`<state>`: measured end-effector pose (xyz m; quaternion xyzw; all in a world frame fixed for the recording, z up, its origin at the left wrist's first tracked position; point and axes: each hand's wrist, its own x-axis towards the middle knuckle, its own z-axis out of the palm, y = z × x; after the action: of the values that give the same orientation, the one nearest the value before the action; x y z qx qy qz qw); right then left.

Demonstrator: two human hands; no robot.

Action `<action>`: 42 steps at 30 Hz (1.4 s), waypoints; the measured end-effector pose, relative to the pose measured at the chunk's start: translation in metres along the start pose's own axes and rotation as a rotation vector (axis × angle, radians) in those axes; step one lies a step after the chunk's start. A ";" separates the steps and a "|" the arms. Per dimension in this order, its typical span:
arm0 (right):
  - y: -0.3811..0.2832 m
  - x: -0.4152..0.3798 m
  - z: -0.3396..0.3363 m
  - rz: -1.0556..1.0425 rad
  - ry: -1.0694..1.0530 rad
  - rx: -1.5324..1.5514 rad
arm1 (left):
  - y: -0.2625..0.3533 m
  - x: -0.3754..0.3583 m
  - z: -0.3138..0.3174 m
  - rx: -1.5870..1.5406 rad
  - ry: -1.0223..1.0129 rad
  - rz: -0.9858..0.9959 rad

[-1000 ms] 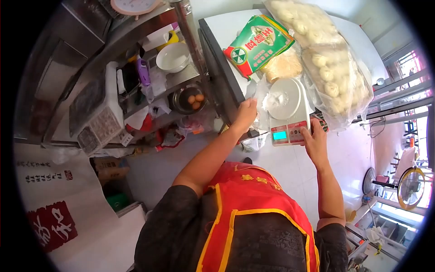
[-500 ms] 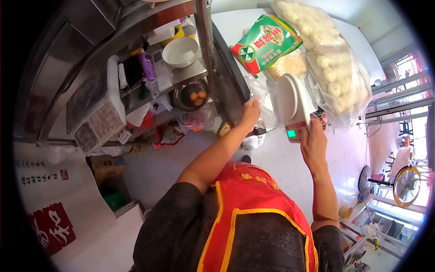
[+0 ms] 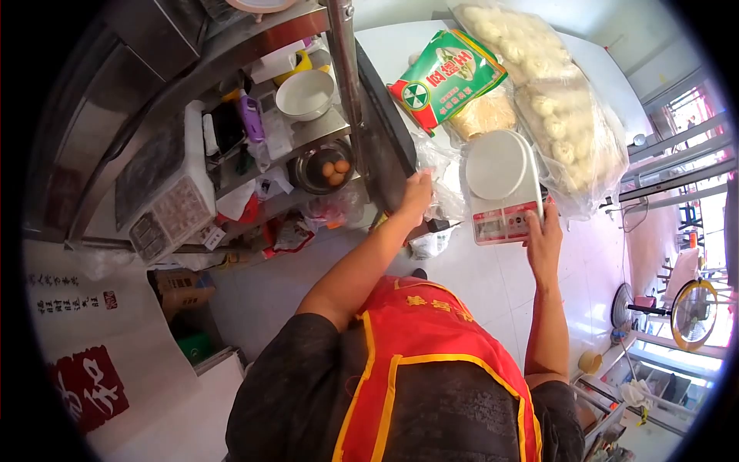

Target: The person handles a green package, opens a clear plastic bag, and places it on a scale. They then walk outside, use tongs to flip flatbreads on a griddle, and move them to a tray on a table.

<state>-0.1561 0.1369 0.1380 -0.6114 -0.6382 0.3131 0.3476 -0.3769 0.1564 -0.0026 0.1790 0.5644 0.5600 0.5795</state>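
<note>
My right hand [image 3: 545, 235] grips a white kitchen scale [image 3: 504, 204] by its near right corner. The scale's round platform [image 3: 496, 164] carries nothing, and its red-and-white panel faces me. My left hand [image 3: 416, 196] is closed at the table's edge on a crumpled clear plastic bag [image 3: 445, 181]; some fingertips are hidden. Just beyond the scale lies a bag with pale tan contents [image 3: 485, 114]. A green and red printed package [image 3: 449, 81] rests partly over it.
Large clear bags of pale dough pieces [image 3: 566, 138] lie on the white table [image 3: 392, 38] at right. A metal shelf rack [image 3: 312, 131] at left holds a white bowl [image 3: 305, 94] and a metal bowl of eggs [image 3: 314, 173]. A fan [image 3: 693, 316] stands far right.
The scale has turned from a steep tilt to lie flatter, its platform now facing up toward me. The green display light no longer shows. My left hand has shifted slightly left and down.
</note>
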 end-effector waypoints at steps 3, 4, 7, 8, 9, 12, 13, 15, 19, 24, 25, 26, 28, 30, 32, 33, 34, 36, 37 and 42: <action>0.051 0.016 -0.010 0.197 -0.033 0.414 | 0.007 0.001 -0.015 0.003 -0.062 -0.032; 0.059 0.018 -0.011 0.256 -0.024 0.475 | 0.015 -0.003 -0.021 0.006 -0.097 -0.064; 0.091 0.022 -0.011 0.333 -0.031 0.656 | 0.008 0.011 -0.044 -0.009 -0.198 -0.058; 0.101 0.023 -0.010 0.342 -0.039 0.709 | 0.008 0.014 -0.054 -0.024 -0.223 -0.060; 0.111 0.023 -0.007 0.352 -0.045 0.761 | 0.009 0.014 -0.061 -0.038 -0.249 -0.062; 0.135 0.030 0.008 0.379 -0.054 0.769 | 0.022 0.011 -0.076 0.030 -0.262 -0.104; 0.138 0.032 0.014 0.394 -0.060 0.778 | 0.026 0.012 -0.082 0.071 -0.285 -0.110; 0.144 0.034 0.027 0.415 -0.049 0.773 | 0.029 0.016 -0.090 0.008 -0.251 -0.114; 0.144 0.023 0.040 0.544 -0.036 0.882 | 0.044 0.005 -0.085 -0.096 -0.189 -0.088; 0.177 0.000 0.040 0.669 0.068 1.008 | 0.032 0.018 -0.101 -0.049 -0.257 -0.088; 0.166 -0.011 0.041 0.696 -0.055 0.911 | 0.032 0.020 -0.105 -0.026 -0.275 -0.091; 0.154 -0.025 0.046 0.721 -0.175 0.809 | 0.030 0.022 -0.108 -0.004 -0.293 -0.096; 0.109 -0.039 0.062 0.665 -0.339 0.668 | 0.031 0.017 -0.108 0.017 -0.307 -0.102; 0.079 -0.038 0.086 0.549 -0.386 0.588 | 0.035 0.006 -0.104 0.018 -0.301 -0.102; 0.061 -0.023 0.107 0.467 -0.388 0.505 | 0.033 0.001 -0.106 0.020 -0.305 -0.102; 0.055 -0.018 0.116 0.411 -0.386 0.445 | 0.034 -0.001 -0.106 0.021 -0.310 -0.098; 0.050 -0.014 0.123 0.354 -0.384 0.383 | 0.034 -0.002 -0.105 0.001 -0.296 -0.086; 0.046 -0.005 0.138 0.233 -0.337 0.245 | 0.032 -0.008 -0.097 -0.044 -0.265 -0.067; 0.047 -0.002 0.142 0.210 -0.327 0.267 | 0.033 -0.012 -0.094 -0.007 -0.258 -0.042; 0.039 0.007 0.156 -0.254 -0.180 0.123 | 0.045 -0.024 -0.076 0.274 -0.289 0.144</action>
<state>-0.2638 0.1499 0.0186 -0.4729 -0.7185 0.3588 0.3625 -0.4557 0.1170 0.0231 0.3743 0.5320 0.4865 0.5832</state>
